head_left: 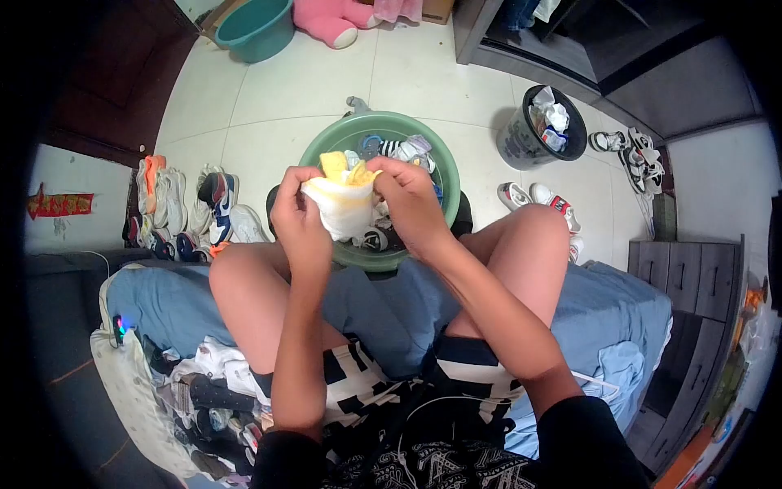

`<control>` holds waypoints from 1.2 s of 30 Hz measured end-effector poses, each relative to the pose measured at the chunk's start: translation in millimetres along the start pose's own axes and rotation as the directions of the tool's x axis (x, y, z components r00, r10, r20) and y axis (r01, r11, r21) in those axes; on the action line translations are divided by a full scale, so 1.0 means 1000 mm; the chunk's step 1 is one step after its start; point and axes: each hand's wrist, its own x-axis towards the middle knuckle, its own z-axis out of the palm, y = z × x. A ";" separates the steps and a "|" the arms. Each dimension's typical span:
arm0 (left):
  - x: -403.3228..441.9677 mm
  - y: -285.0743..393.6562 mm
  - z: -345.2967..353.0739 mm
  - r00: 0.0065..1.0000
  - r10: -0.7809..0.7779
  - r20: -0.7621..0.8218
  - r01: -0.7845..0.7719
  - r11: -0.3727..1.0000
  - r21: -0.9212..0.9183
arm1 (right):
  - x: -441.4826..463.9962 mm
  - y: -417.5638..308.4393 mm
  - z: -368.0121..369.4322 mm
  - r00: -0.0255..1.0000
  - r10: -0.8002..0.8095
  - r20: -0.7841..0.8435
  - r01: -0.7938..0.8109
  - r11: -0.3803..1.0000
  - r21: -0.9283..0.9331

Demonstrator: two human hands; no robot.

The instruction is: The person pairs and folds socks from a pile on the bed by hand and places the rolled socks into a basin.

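Observation:
Between my two hands is a white sock (344, 210) with yellow parts (334, 165) showing at its top edge. My left hand (297, 204) grips its left side, fingers closed on the fabric. My right hand (409, 201) pinches the yellow cloth at the upper right. Below them stands a round green basin (444, 155) on the floor in front of my knees. Several socks and small cloth pieces (411, 149) lie inside it, partly hidden by my hands. A grey sock (357, 104) hangs over the basin's far rim.
Left of the basin are rows of shoes (171, 200); more shoes (562, 208) stand at the right. A black bin (521, 140) holds crumpled paper. A teal tub (257, 33) sits far back. Clothes and socks (216, 399) are piled on the bed (159, 293) at my left.

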 end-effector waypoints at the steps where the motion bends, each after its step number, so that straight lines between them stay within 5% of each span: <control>1: -0.001 -0.001 -0.001 1.000 0.000 0.000 0.000 1.000 0.000 | 0.001 0.002 -0.002 1.000 0.000 0.000 0.000 1.000 0.000; 3: -0.002 0.001 -0.002 0.987 -0.146 0.059 0.156 0.966 -0.205 | 0.006 0.004 -0.006 0.989 0.032 0.148 -0.037 0.999 0.034; 6: -0.002 0.011 0.003 0.988 -0.143 0.054 0.152 0.895 -0.419 | 0.003 0.003 -0.005 0.975 0.121 0.188 -0.110 0.992 -0.066; 16: -0.005 -0.007 -0.004 0.941 -0.269 0.204 0.334 0.656 -0.677 | 0.011 -0.003 -0.011 0.891 0.199 0.407 -0.135 0.974 -0.182; 19: 0.000 -0.011 -0.007 0.912 -0.347 0.219 0.401 0.640 -0.655 | 0.010 0.005 -0.007 0.918 0.215 0.333 -0.178 0.974 -0.138; 24: 0.003 -0.003 -0.012 0.818 -0.379 0.433 0.574 0.477 -0.666 | -0.001 0.002 -0.003 0.982 -0.128 0.140 0.172 0.913 -0.370; 28: 0.004 0.006 -0.011 0.757 -0.423 0.499 0.653 0.440 -0.617 | 0.000 0.000 -0.009 0.978 -0.210 0.015 0.196 0.882 -0.428; 30: 0.003 0.006 -0.014 0.736 -0.201 0.646 0.674 0.297 -0.676 | 0.000 -0.001 -0.009 0.986 -0.168 0.019 0.161 0.900 -0.404; 33: -0.001 0.018 -0.008 0.687 -0.420 0.593 0.727 0.379 -0.573 | 0.008 0.013 -0.014 0.955 -0.293 0.046 0.286 0.871 -0.400; 36: 0.002 0.010 -0.002 0.710 -0.319 0.628 0.688 0.501 -0.524 | 0.012 0.021 -0.020 0.974 -0.220 -0.044 0.193 0.922 -0.334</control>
